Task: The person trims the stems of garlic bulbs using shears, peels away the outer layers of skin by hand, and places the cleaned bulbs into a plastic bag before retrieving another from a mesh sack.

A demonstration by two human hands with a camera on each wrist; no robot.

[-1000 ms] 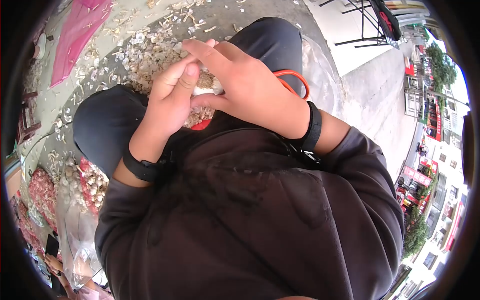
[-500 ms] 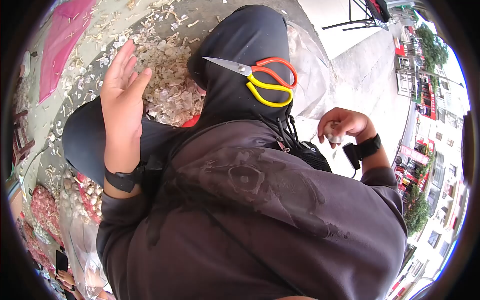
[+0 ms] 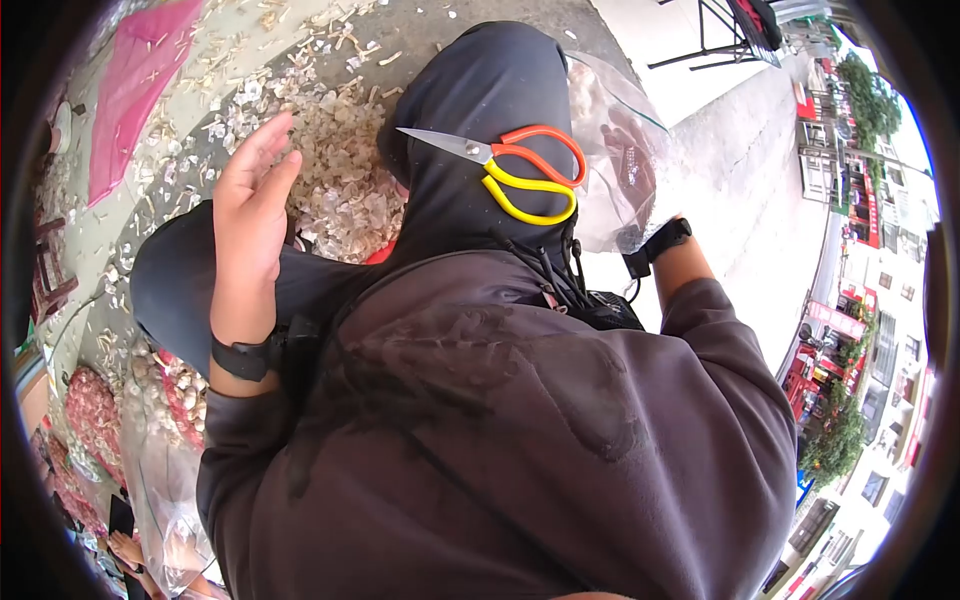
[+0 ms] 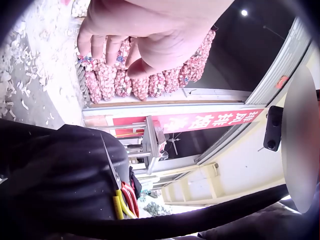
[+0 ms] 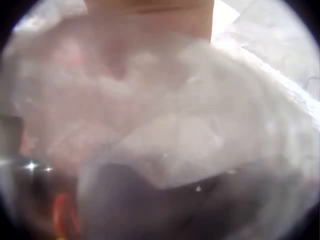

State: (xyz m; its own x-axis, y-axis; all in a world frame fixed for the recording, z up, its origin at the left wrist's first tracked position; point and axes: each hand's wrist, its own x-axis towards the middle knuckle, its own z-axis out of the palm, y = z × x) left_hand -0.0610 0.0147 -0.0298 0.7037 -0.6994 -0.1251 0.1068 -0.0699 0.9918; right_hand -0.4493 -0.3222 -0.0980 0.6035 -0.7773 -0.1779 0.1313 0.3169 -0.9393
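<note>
Palm up and fingers loosely extended, the left hand [image 3: 250, 215] hangs over the left thigh beside a heap of garlic skins [image 3: 345, 175]; in the left wrist view, the hand [image 4: 155, 35] holds nothing. Scissors [image 3: 476, 151] with one orange and one yellow handle lie on the right thigh, touched by neither hand. The right hand [image 3: 632, 165] shows dimly through a clear plastic bag [image 3: 597, 88] beside that thigh. In the right wrist view the cloudy plastic [image 5: 170, 135] fills most of the picture; fingers and anything in them cannot be made out.
Garlic skins and cut stems litter the floor near a pink sheet [image 3: 140, 85]. Net sacks [image 3: 93, 415] and a clear bag with garlic bulbs [image 3: 165, 450] lie at the lower left, near another person's hand [image 3: 125, 548]. A black metal frame [image 3: 715, 45] stands at the upper right.
The hands have parted from around a garlic bulb, leaving the scissors uncovered. Carrying the bulb, the right hand went out to the right, then up into the plastic bag's area, where the bulb is out of sight.
</note>
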